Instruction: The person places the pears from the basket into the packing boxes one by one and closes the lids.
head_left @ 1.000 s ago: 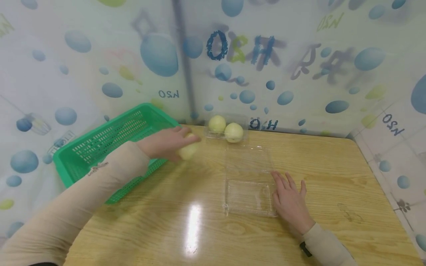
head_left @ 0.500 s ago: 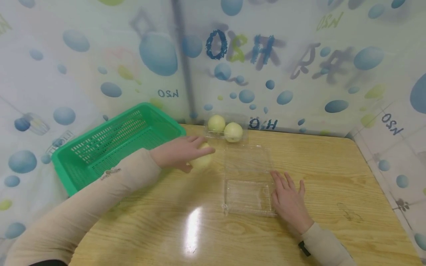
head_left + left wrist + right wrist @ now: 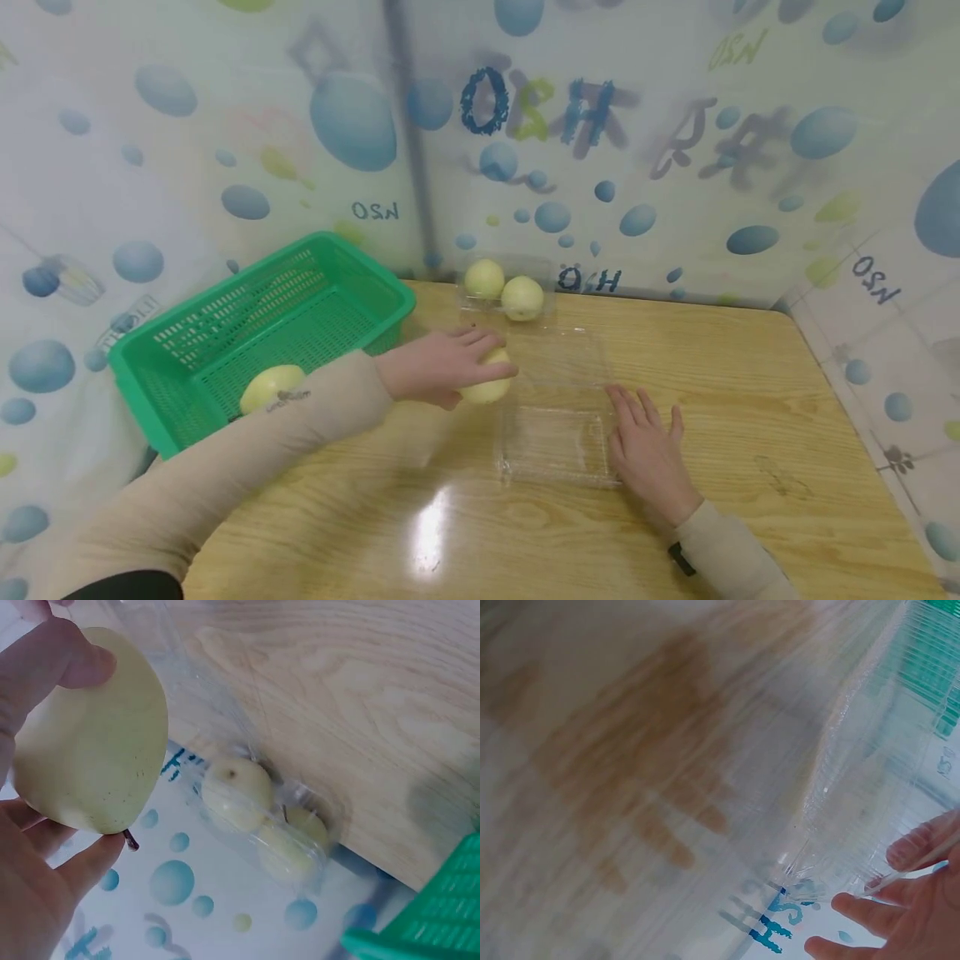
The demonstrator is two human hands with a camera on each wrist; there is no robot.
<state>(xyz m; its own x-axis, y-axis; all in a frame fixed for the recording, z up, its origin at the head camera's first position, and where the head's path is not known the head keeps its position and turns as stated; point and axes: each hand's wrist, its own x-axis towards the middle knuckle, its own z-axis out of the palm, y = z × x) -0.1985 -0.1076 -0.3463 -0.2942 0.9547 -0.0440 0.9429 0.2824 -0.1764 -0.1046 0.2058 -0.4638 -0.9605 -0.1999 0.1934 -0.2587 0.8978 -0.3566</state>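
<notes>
My left hand (image 3: pixel 442 362) grips a pale yellow-green pear (image 3: pixel 489 390) above the table, beside the left edge of an open clear plastic clamshell box (image 3: pixel 555 442). In the left wrist view, my thumb lies across the pear and its short dark stem (image 3: pixel 131 840) points down between my fingers. My right hand (image 3: pixel 652 458) is at the box's right edge. The right wrist view shows the box's thin rim running between my right thumb (image 3: pixel 919 844) and fingers, which pinch it lightly.
A green perforated basket (image 3: pixel 225 300) stands at the left with a pear (image 3: pixel 273 386) in it, partly behind my left sleeve. Against the back wall sits another clear box (image 3: pixel 547 279) with two pears (image 3: pixel 522 298). The wooden table (image 3: pixel 720 375) meets patterned walls.
My left hand has carried the pear rightward from beside the basket, and slightly nearer me, to the box. The pear in the basket has come into view. My right hand has stayed put.
</notes>
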